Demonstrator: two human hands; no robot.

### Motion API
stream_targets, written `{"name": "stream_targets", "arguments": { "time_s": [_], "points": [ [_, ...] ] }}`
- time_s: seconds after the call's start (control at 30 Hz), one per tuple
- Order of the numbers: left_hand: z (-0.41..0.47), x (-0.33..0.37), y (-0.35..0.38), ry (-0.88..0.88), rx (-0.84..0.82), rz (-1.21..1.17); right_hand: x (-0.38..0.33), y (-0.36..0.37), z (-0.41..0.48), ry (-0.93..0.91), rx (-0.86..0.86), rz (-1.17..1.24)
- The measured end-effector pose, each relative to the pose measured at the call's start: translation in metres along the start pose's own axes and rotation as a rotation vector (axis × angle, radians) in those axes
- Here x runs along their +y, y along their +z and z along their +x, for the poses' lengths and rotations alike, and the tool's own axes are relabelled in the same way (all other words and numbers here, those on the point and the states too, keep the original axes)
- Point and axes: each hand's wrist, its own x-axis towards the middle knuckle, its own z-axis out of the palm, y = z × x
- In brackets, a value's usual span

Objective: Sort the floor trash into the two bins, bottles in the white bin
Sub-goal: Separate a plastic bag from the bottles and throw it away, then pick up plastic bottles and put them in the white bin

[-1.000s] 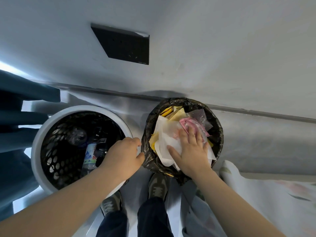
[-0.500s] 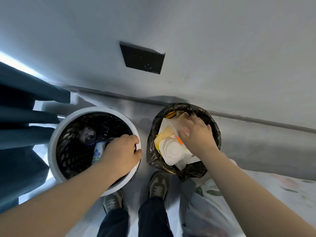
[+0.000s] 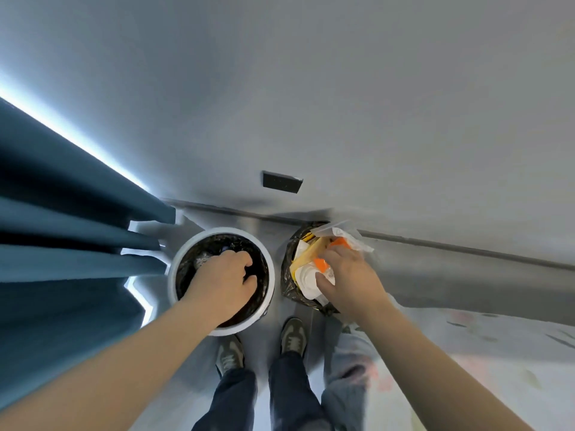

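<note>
Two bare hands reach down over two bins at the middle of the frame. The left hand (image 3: pixel 225 283) hangs over the mouth of the round white plastic bin (image 3: pixel 222 231) with its fingers curled under in a loose fist. I cannot tell whether they hold anything, since the palm hides it. The right hand (image 3: pixel 350 283) sits over the bin lined with a black plastic bag (image 3: pixel 286 281). Its thumb and fingers seem to pinch a crumpled clear plastic wrapper (image 3: pixel 348 236) with orange patches, which sticks up past the bag's far rim. Beneath the wrapper lie yellow paper (image 3: pixel 306 258) and a round white plastic lid (image 3: pixel 306 276). Left of the fist, inside the white bin, is a blurred shiny shape, perhaps a clear bottle (image 3: pixel 201 259). The bins stand just beside each other on the grey floor (image 3: pixel 277 237), against the pale wall (image 3: pixel 311 88). Two grey shoes (image 3: pixel 294 335) show below them. A blue curtain (image 3: pixel 62 244) fills the left of the frame, floral bedding (image 3: pixel 466 353) the lower right, and a small dark rectangular plate (image 3: pixel 281 181) sits on the wall above.
</note>
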Motion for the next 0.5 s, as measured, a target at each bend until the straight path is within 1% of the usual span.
{"name": "stream_targets", "arguments": {
  "time_s": [0.13,0.4,0.5],
  "points": [
    [-0.057,0.012,-0.052,-0.005,0.018,0.046,-0.044,-0.059,-0.038,-0.036,0.050,-0.019],
    [-0.173,0.029,-0.135,-0.012,0.086,0.125,-0.123,-0.158,-0.113,-0.131,-0.010,-0.187],
    [-0.207,0.032,-0.158,-0.049,0.132,0.123,-0.146,-0.186,-0.137,-0.184,0.003,-0.183]
  ]
}}
